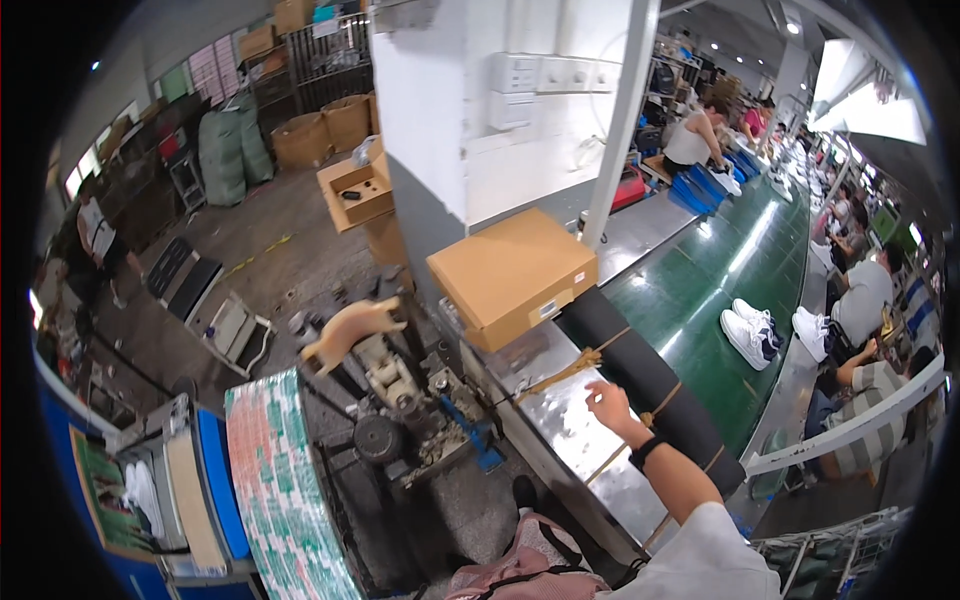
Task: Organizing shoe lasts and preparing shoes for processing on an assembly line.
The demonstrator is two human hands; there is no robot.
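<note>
My right hand is held above the bare metal ledge beside the conveyor, its fingers loosely bent and slightly apart, with nothing visible in them. A black band circles that wrist. Just past the hand, a knotted tan cord runs over the ledge and the dark roller. Beyond it a closed brown cardboard box rests on the ledge against the pillar. White sneakers stand on the green belt to the right. My left hand is out of the picture.
A machine with a curved tan top stands left of the ledge. Near it is a stack wrapped in green-and-white tape. A white post rises beside the belt. Co-workers sit along the belt's right side.
</note>
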